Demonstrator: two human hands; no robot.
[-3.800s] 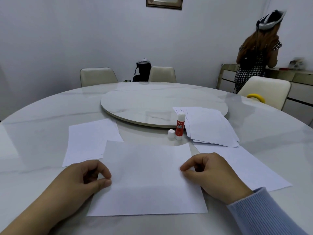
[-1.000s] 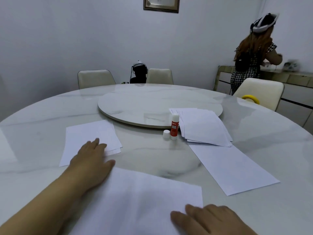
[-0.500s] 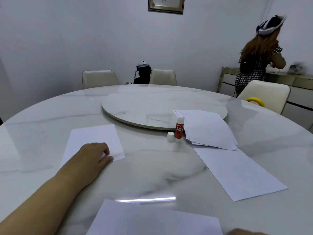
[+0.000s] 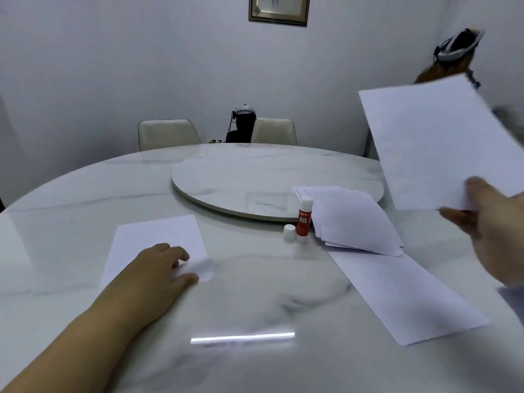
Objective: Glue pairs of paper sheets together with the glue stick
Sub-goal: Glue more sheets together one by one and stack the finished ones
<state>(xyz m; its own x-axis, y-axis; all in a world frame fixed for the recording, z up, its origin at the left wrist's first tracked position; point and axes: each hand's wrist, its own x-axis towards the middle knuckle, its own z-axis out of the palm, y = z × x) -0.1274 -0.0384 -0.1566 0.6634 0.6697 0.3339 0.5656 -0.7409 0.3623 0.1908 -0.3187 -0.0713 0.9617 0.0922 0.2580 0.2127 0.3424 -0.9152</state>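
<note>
Head view: left hand (image 4: 158, 269) rests on the near right corner of a small paper sheet (image 4: 158, 239) lying flat on the marble table (image 4: 71, 199); fingers are loosely curled on the paper, thumb at the sheet's near edge. Whether they pinch the corner or only press on it cannot be told (motion blur).

Right hand (image 4: 493, 234) is raised above the table, holding a lifted sheet (image 4: 442, 143) by its lower edge, thumb on the facing side and fingers behind it. That sheet stands nearly upright, tilted.

Glue stick (image 4: 304, 219) stands upright between the two hands, beyond the left fingertips; its white cap (image 4: 289, 232) sits just beside it on the table. A paper stack (image 4: 351, 219) lies fanned just right of the stick, below the right-hand fingers. One long sheet (image 4: 402, 296) lies flat nearer than the stack.
</note>
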